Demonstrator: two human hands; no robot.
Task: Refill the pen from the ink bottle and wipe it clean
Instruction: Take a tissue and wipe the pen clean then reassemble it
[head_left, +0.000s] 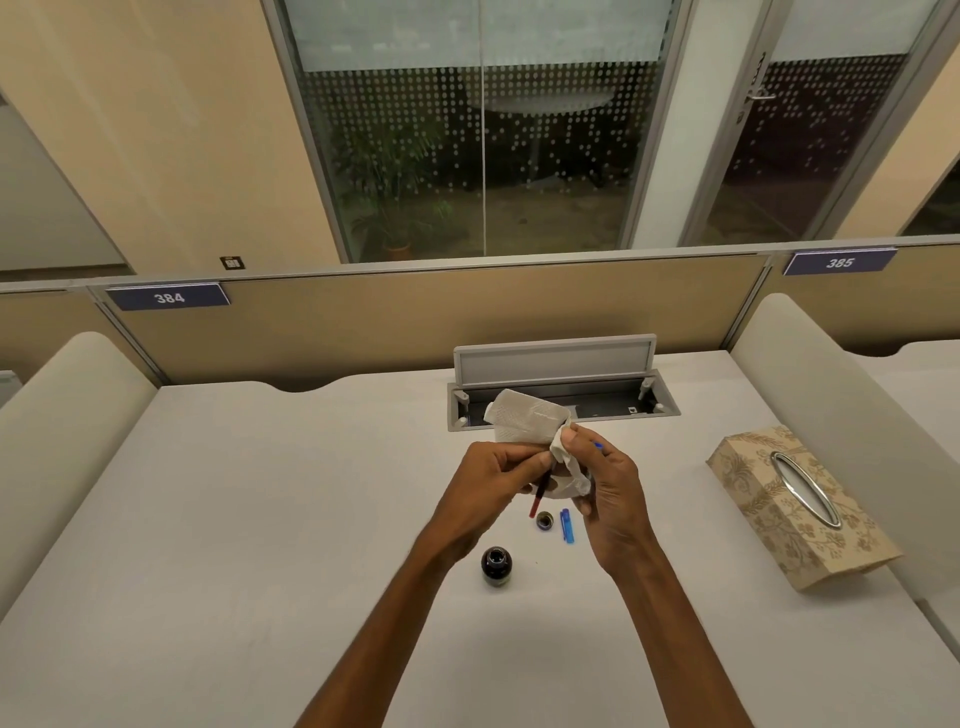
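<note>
Evidently the wiping step is under way: the left hand (496, 480) pinches a slim red-and-black pen part (537, 498), while the right hand (605, 491) presses a crumpled white tissue (524, 418) around its upper end. On the desk (260, 519) below stand the open ink bottle (496, 566), its cap (544, 520) and a blue pen piece (567, 526), close together. Next, I judge, comes reassembling the pen and capping the bottle.
</note>
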